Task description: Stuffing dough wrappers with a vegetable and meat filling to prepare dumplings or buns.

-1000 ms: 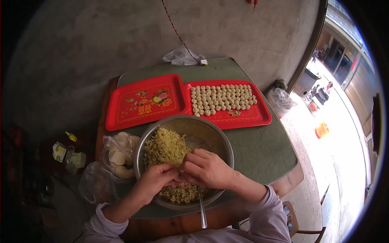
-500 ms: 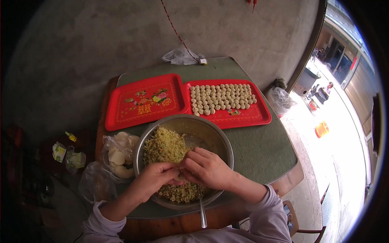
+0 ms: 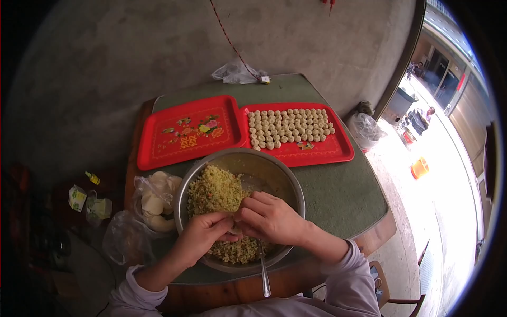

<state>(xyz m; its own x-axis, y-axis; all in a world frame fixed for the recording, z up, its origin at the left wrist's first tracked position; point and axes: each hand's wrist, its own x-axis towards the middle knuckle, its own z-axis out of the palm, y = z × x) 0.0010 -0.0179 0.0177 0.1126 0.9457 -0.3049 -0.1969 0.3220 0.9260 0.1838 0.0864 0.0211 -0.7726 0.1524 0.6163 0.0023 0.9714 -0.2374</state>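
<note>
Over a wide steel bowl, my left hand and my right hand meet with their fingers closed around a small dumpling. Only a pale bit of its dough shows between the fingertips. Chopped yellow-green filling is heaped in the bowl, with more of it below my hands. A metal spoon leans in the bowl, its handle sticking out over the near rim. To the left of the bowl, round dough wrappers lie stacked in a clear plastic bag.
Behind the bowl, rows of small dumplings fill much of a red tray. A flowered red tray overlaps it on the left. A crumpled plastic bag lies at the green tabletop's far edge. A chair stands at lower right.
My hands stay together over the bowl, with only slight shifts of the fingers around the dumpling. My left forearm has moved slightly to the right.
</note>
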